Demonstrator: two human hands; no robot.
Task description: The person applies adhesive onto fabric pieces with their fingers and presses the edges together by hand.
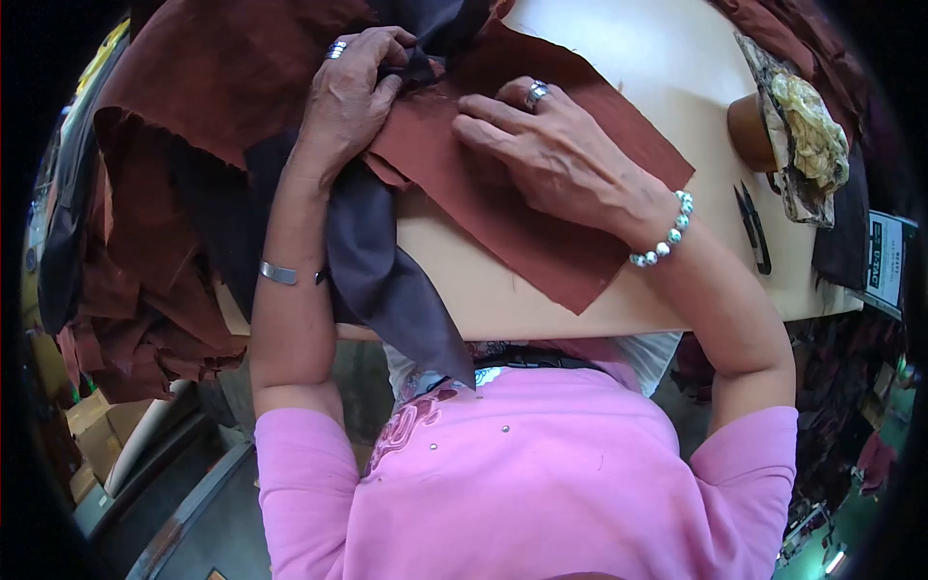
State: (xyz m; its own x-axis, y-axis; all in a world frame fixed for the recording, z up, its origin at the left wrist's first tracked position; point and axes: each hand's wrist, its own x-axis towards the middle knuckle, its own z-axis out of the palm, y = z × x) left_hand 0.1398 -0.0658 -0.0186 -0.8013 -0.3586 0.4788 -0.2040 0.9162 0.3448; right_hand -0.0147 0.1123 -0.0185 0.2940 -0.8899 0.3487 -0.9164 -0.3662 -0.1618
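A reddish-brown leather piece (580, 242) lies spread over the table, its straight edges pointing toward me. My left hand (353, 101), wearing rings, is closed at that piece's upper left end, with its fingertips pinching a bunched dark leather piece (418, 70). Over the brown piece, my right hand (551, 145) has its fingers curled inward, and its thumb is hidden underneath. Whatever those fingers hold, if anything, does not show. A dark strip of leather (372, 242) hangs from beside my left wrist over the table edge.
Brown leather (203, 77) is heaped at the left and droops off the side. At the right are black pointed snips or tweezers (752, 227), a brown round container (752, 133) and a crusted board with a yellowish wad (810, 116). The pale table (464, 309) ends near my waist.
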